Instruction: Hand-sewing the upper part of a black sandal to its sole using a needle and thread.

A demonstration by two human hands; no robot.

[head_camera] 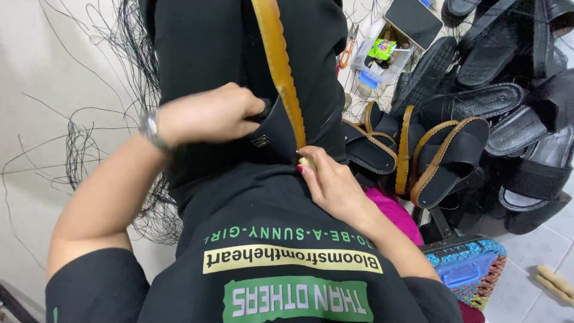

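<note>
A black sandal upper with a tan-edged sole (281,72) stands on edge over my lap, against my black trousers. My left hand (206,113), with a watch on the wrist, grips the sandal's black strap part from the left. My right hand (332,182) pinches the lower end of the tan sole edge, fingertips pressed to it near a small metal tag (260,141).
A pile of black sandals (478,101), some with tan edges, lies on the floor at the right. A clear box of small tools (379,57) and orange scissors (347,54) sit behind. Loose black threads (89,155) spread at the left. A blue-topped stool (466,269) stands at lower right.
</note>
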